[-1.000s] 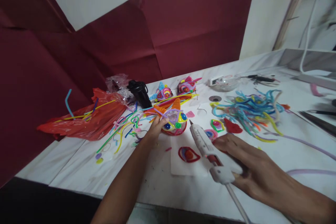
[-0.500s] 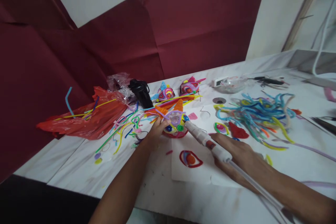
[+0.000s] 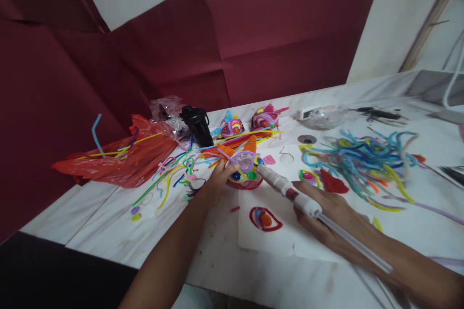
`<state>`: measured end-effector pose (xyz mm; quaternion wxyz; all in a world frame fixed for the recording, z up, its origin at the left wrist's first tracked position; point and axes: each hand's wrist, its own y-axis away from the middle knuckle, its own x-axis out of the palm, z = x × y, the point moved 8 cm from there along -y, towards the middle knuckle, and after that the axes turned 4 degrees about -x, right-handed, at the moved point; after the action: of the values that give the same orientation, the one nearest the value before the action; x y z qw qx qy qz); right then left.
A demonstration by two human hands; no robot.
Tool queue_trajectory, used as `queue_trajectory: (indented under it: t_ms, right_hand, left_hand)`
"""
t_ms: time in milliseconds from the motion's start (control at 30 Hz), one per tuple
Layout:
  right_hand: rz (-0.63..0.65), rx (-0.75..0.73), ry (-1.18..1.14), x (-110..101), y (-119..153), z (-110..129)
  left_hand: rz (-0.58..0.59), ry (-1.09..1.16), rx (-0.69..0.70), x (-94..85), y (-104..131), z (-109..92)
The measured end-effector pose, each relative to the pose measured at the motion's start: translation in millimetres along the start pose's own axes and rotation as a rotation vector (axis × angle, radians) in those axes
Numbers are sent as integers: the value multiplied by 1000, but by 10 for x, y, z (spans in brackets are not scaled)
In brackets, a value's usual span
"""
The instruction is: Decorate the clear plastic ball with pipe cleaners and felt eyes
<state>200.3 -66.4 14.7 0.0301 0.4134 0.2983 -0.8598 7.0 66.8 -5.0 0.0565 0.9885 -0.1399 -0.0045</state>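
My left hand [image 3: 218,178] grips the left edge of a colourful mask [image 3: 245,184] with orange ears, a lilac band and blue and green spots. In my right hand [image 3: 322,207] is a white glue gun [image 3: 279,183] with a clear glue stick out of its back end. Its nozzle points left and meets or nearly meets the mask's right side. Below the mask, a red-rimmed eye shape [image 3: 266,219] lies on white paper [image 3: 250,241].
A red plastic bag [image 3: 123,164] and loose pipe cleaners lie left. Behind stand a black bottle [image 3: 197,125] and two decorated masks [image 3: 232,127]. To the right are a blue pipe-cleaner pile [image 3: 362,154], a red piece [image 3: 333,182] and pliers [image 3: 384,115].
The view has shifted slightly, so most things sit a little further right. The glue gun's nozzle still lies at the mask's right side, and both hands keep their holds.
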Motion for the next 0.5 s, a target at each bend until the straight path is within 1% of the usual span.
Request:
queue_trajectory:
  t_ms: [200, 500]
  right_hand:
    - [33, 92, -64, 20, -3, -41]
    - [22, 79, -67, 25, 5, -39]
  left_hand:
    - [1, -21, 13, -15, -4, 9]
    - [4, -28, -27, -26, -40, 58]
